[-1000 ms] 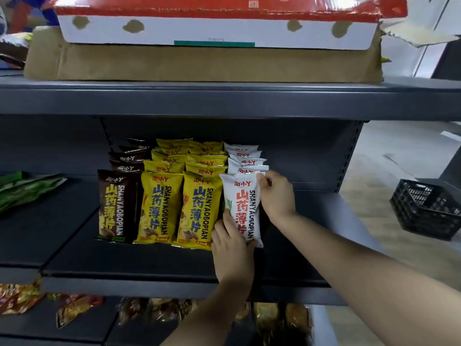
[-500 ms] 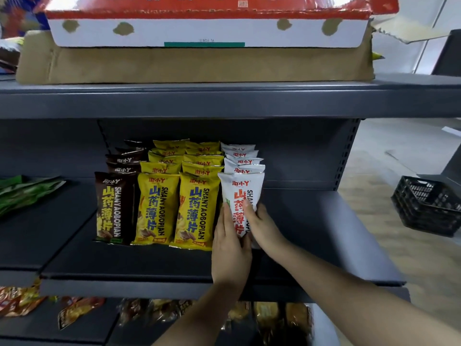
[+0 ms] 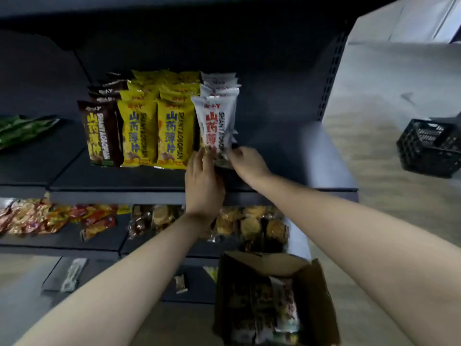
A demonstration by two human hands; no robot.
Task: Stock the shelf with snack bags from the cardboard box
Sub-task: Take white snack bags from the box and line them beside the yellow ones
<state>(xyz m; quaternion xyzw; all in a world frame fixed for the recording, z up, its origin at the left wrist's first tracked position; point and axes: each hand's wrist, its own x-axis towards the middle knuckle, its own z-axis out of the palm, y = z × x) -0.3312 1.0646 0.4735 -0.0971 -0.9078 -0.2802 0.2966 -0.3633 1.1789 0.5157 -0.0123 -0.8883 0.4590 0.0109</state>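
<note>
A white snack bag [image 3: 216, 123] with red lettering stands upright at the front of the white row on the dark shelf [image 3: 287, 156]. My left hand [image 3: 203, 178] touches its lower left edge with straight fingers. My right hand [image 3: 245, 162] pinches its bottom right corner. Left of it stand rows of yellow bags [image 3: 154, 136] and brown bags [image 3: 101, 133]. The open cardboard box [image 3: 316, 293] sits on the floor at the lower right, holding several more bags [image 3: 272, 310].
Green packets [image 3: 22, 129] lie on the shelf at far left. The lower shelf holds red-orange snack packs [image 3: 50, 218] and cookie packs [image 3: 252, 226]. A black plastic crate [image 3: 429, 148] sits on the floor at right. The shelf right of the white row is bare.
The camera has tilted down, bringing the lower shelves and the cardboard box into view. Both hands have slid down to the bottom of the white bag, the right from its top edge.
</note>
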